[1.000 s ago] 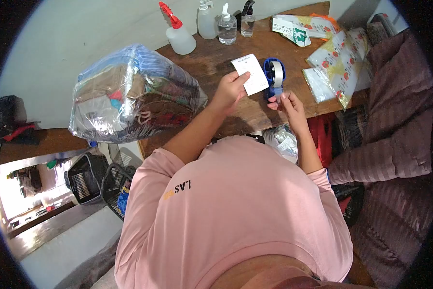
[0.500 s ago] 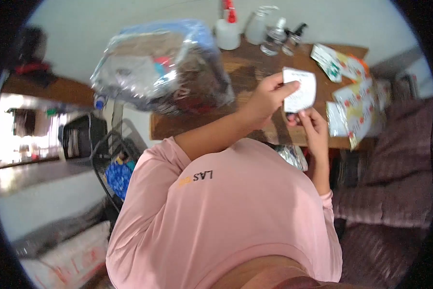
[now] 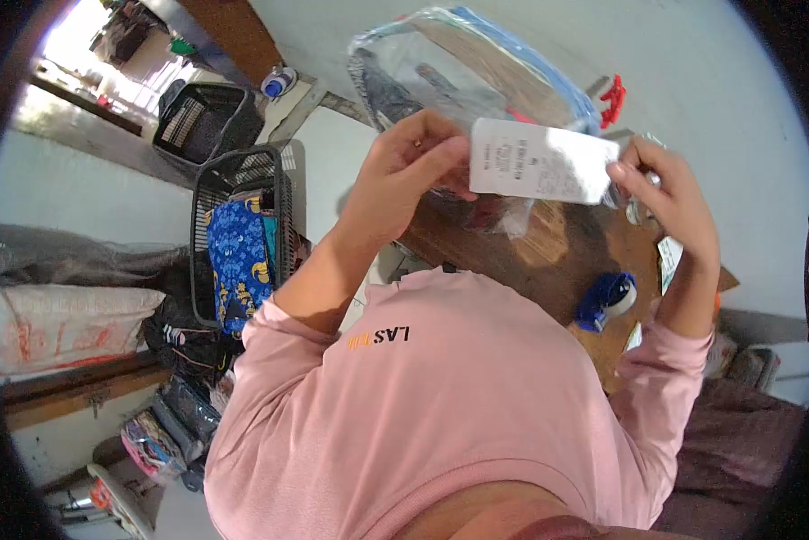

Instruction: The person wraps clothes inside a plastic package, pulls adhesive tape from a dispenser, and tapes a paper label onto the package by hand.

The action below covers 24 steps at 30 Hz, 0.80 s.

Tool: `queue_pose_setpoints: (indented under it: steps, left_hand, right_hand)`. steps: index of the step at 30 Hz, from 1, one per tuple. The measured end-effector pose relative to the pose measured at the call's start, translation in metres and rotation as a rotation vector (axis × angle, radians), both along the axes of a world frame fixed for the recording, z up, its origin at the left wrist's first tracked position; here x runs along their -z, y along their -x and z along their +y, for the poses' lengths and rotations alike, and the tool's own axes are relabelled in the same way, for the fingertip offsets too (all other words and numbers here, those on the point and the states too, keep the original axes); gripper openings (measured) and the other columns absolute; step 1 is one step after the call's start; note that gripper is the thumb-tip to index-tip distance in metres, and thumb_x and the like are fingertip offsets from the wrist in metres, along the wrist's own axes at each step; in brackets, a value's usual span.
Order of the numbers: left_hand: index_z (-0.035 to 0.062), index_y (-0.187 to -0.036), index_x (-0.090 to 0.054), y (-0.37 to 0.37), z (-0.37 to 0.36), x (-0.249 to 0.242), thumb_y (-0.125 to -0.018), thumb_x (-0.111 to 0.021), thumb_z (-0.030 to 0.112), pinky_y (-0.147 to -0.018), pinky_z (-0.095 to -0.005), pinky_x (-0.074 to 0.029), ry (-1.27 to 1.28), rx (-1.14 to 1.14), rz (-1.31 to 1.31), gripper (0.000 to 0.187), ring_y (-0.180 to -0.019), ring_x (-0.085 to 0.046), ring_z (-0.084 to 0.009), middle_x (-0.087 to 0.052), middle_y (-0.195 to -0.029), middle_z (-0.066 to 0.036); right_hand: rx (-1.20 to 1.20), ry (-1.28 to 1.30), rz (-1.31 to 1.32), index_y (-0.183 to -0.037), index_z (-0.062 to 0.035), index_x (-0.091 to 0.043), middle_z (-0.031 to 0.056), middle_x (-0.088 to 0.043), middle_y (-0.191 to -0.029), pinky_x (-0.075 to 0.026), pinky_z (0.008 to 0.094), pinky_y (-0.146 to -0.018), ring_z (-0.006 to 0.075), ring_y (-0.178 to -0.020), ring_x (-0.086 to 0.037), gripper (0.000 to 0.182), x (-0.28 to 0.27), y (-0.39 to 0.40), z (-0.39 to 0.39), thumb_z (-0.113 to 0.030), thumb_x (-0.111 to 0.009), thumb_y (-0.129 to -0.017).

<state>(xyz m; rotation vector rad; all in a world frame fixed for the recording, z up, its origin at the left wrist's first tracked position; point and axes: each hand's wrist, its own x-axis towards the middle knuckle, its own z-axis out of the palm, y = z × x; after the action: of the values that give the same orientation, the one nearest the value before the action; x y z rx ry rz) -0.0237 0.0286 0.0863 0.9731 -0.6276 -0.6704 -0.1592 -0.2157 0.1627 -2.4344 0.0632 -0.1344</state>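
Because a light pinch at the edges should keep the paper slip flat, thumbs best avoid its print. The right hand, nearly closed, pinches its three-o'clock end; the left hand is half curled at nine o'clock, its grip impossible to tell. Beyond, a plastic bag is at eleven, a tape dispenser at five.

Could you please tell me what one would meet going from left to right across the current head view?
Pale bundle with red marks, blue patterned cloth, the person's left hand, white paper slip, the person's right hand.
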Motion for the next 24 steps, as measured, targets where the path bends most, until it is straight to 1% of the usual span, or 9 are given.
queue_pose_setpoints:
  steps: [2,5,8,11,15,17,19,22,24]
  left_hand:
    - [0.0022,-0.087,-0.049,-0.009,0.015,0.014,-0.089,-0.050,0.014,-0.059,-0.0281,-0.050,0.024,-0.110,0.069,0.012,-0.070,-0.059,-0.0140,-0.059,-0.080,-0.008]
    - [0.0025,-0.086,-0.049,-0.024,0.021,0.044,-0.089,-0.050,0.015,-0.055,-0.0259,-0.048,-0.007,-0.404,-0.042,0.013,-0.067,-0.057,-0.0128,-0.058,-0.079,-0.008]
    - [0.0028,-0.086,-0.050,-0.032,0.017,0.073,-0.089,-0.050,0.018,-0.052,-0.0238,-0.045,0.041,-0.627,0.057,0.015,-0.063,-0.055,-0.0110,-0.056,-0.076,-0.006]
    - [0.0032,-0.086,-0.050,-0.038,0.010,0.094,-0.089,-0.051,0.019,-0.051,-0.0234,-0.044,-0.036,-0.780,0.147,0.016,-0.060,-0.052,-0.0097,-0.053,-0.073,-0.004]
    - [0.0041,-0.086,-0.049,-0.044,-0.007,0.113,-0.089,-0.051,0.021,-0.053,-0.0211,-0.040,-0.055,-0.846,0.173,0.017,-0.060,-0.046,-0.0069,-0.048,-0.070,-0.001]
    - [0.0036,-0.087,-0.047,-0.043,-0.012,0.117,-0.091,-0.047,0.020,-0.060,-0.0206,-0.036,-0.134,-0.867,0.070,0.016,-0.065,-0.041,-0.0068,-0.045,-0.073,0.000]
    - [0.0024,-0.089,-0.046,-0.043,-0.019,0.121,-0.092,-0.045,0.018,-0.064,-0.0210,-0.036,-0.178,-0.925,-0.050,0.016,-0.069,-0.040,-0.0074,-0.044,-0.077,0.000]
    - [0.0014,-0.089,-0.044,-0.044,-0.022,0.123,-0.092,-0.044,0.016,-0.068,-0.0223,-0.034,-0.232,-0.942,-0.098,0.015,-0.073,-0.038,-0.0096,-0.041,-0.080,-0.002]
    - [0.0022,-0.087,-0.043,-0.042,-0.025,0.127,-0.092,-0.042,0.019,-0.067,-0.0216,-0.033,-0.270,-0.998,-0.213,0.017,-0.073,-0.037,-0.0089,-0.041,-0.080,-0.002]
  right_hand:
    - [-0.124,0.110,0.047,-0.062,-0.0035,-0.043,-0.0005,-0.039,-0.056,-0.031,0.0247,-0.048,0.0083,-0.053,-0.035,0.038,-0.011,-0.048,0.001,-0.032,-0.058,-0.082]
    - [-0.307,0.205,0.132,-0.061,-0.0037,-0.044,-0.0001,-0.038,-0.052,-0.032,0.0265,-0.048,0.0092,-0.051,-0.036,0.041,-0.024,-0.116,0.012,-0.036,-0.059,-0.081]
    - [-0.515,0.261,0.162,-0.060,-0.0045,-0.039,-0.0026,-0.032,-0.052,-0.028,0.0259,-0.047,0.0085,-0.052,-0.031,0.041,-0.020,-0.173,0.027,-0.033,-0.058,-0.082]
    - [-0.609,0.333,0.264,-0.060,-0.0035,-0.041,-0.0016,-0.033,-0.051,-0.028,0.0264,-0.046,0.0095,-0.050,-0.032,0.040,-0.016,-0.214,0.038,-0.033,-0.059,-0.082]
    - [-0.575,0.475,0.392,-0.060,-0.0027,-0.044,0.0008,-0.038,-0.050,-0.031,0.0282,-0.046,0.0109,-0.050,-0.038,0.041,-0.005,-0.247,0.038,-0.035,-0.061,-0.079]
    - [-0.555,0.465,0.473,-0.060,-0.0020,-0.046,0.0020,-0.041,-0.051,-0.032,0.0295,-0.046,0.0121,-0.050,-0.041,0.042,-0.003,-0.255,0.035,-0.036,-0.062,-0.078]
    - [-0.556,0.464,0.489,-0.062,-0.0008,-0.049,0.0036,-0.043,-0.051,-0.033,0.0304,-0.047,0.0134,-0.049,-0.043,0.042,0.001,-0.260,0.033,-0.038,-0.062,-0.077]
    - [-0.589,0.494,0.442,-0.065,0.0006,-0.053,0.0060,-0.046,-0.052,-0.035,0.0319,-0.047,0.0164,-0.048,-0.044,0.043,0.004,-0.264,0.029,-0.039,-0.062,-0.076]
    - [-0.616,0.528,0.416,-0.066,0.0012,-0.055,0.0075,-0.047,-0.052,-0.036,0.0328,-0.048,0.0185,-0.048,-0.044,0.043,0.004,-0.262,0.029,-0.040,-0.062,-0.075]
